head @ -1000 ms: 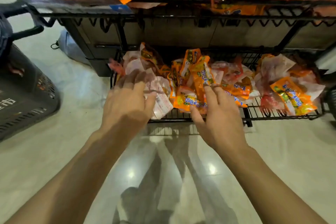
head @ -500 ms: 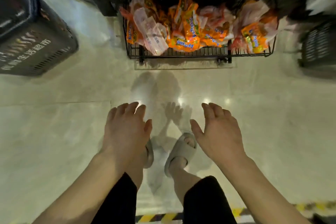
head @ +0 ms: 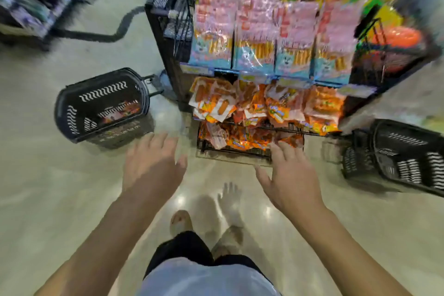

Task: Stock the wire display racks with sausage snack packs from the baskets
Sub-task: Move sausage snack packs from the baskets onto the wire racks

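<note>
A: Down front, left hand (head: 153,163) and right hand (head: 288,175) both spread, empty.
B: Between loads, probably. Sausage packs (head: 242,143) fill wire rack (head: 235,150); a few left in left basket (head: 103,91). Next: reach there.

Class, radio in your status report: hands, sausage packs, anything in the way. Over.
Left hand open, empty. Right hand open, empty. Sausage packs heaped on lower racks; few showing in left basket. Nothing blocking.

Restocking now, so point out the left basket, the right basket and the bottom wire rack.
left basket (head: 105,94), head view, slotted inner wall
right basket (head: 406,142), head view, slotted inner wall
bottom wire rack (head: 230,150), head view, front wire edge
</note>
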